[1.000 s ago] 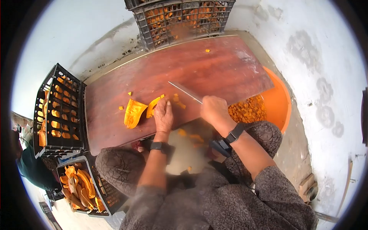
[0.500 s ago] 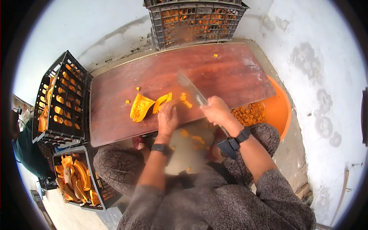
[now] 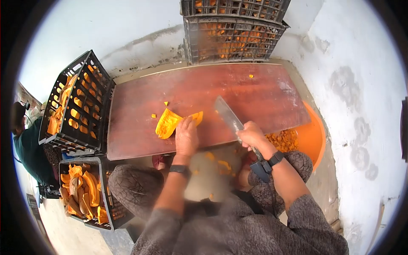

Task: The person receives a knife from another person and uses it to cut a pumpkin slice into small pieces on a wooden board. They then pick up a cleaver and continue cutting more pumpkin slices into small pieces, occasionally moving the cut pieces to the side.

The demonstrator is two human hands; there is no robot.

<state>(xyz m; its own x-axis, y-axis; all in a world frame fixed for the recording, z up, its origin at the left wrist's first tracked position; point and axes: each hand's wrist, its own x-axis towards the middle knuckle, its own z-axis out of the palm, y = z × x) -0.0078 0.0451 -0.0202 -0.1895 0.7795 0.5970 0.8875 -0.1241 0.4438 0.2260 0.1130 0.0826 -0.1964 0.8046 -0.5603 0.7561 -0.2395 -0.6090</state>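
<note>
Chopping looks to be the step in hand: the left hand (image 3: 186, 137) presses fingers-down on pumpkin slices (image 3: 166, 124) at the centre of the frame, on the wooden board (image 3: 255, 93). The right hand (image 3: 251, 135) is closed around a cleaver (image 3: 228, 114), its blade lifted just right of them. I judge the next cut calls for fingertips tucked clear of the blade.

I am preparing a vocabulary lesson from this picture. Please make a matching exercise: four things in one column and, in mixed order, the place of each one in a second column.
Things
1. cleaver
2. large pumpkin piece
3. pumpkin cubes
4. stacked black crates

Places
a. in the orange basin
b. behind the far edge of the board
c. in the right hand
d. on the board, beside the left hand

Pairs: 1-c, 2-d, 3-a, 4-b
</note>
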